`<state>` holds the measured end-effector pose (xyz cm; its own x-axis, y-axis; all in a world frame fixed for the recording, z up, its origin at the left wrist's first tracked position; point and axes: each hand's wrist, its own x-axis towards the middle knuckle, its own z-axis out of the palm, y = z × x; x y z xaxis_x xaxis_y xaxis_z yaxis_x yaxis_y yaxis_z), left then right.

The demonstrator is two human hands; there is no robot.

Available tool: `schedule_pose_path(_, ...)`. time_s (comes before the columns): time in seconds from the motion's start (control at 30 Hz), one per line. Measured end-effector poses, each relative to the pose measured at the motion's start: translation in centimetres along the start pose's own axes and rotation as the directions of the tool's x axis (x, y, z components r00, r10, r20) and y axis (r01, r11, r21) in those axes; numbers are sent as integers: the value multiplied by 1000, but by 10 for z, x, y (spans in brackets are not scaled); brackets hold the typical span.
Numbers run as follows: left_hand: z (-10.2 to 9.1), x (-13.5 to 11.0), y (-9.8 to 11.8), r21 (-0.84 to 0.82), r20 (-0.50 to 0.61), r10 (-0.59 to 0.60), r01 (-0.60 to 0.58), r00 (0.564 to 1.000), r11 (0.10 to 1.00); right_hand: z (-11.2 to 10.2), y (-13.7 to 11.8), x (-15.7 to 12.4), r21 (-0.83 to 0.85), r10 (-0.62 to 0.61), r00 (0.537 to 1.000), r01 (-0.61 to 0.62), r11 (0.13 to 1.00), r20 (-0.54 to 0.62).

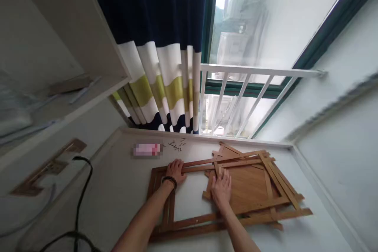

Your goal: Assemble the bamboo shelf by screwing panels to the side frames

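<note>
A wooden frame [189, 222] of thin brown slats lies flat on the white surface [118, 189], with a brown wooden panel [251, 189] and several loose slats [280, 183] stacked over its right half. My left hand [175, 171], a dark band on its wrist, rests with fingers curled over the frame's far top rail. My right hand [221, 189] lies flat, fingers together and stretched out, on the left edge of the panel where short slats cross.
Small dark screws or nails [177, 144] lie scattered near the window sill. A pink blurred object [147, 150] sits beside them. A black cable [79, 201] runs at the left. Striped curtain [159, 55], white railing [242, 98] and a cabinet [67, 47] stand behind.
</note>
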<state>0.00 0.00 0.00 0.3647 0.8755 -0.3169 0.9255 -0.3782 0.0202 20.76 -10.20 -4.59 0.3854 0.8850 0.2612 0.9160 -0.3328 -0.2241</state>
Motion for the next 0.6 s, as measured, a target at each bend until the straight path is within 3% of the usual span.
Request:
schedule_pose_path(0.23, -21, 19, -20, 17, 103, 142, -145, 984, 989, -18, -5, -25, 31, -9, 993, 6, 1000, 120)
schedule_pose_path(0.3, -24, 18, -25, 23, 96, 160, -163, 983, 986, -24, -4, -18, 82, -37, 990, 27, 996, 133)
schedule_pose_path(0.47, -20, 6, -31, 7, 8, 182, -182, 983, 983, -32, 4, 14, 149, -188, 982, 184, 971, 11)
schedule_pose_path(0.6, -14, -2, -38, -35, -36, 208, -210, 977, 977, -38, 3, 34, 166, -331, 930, 306, 938, 157)
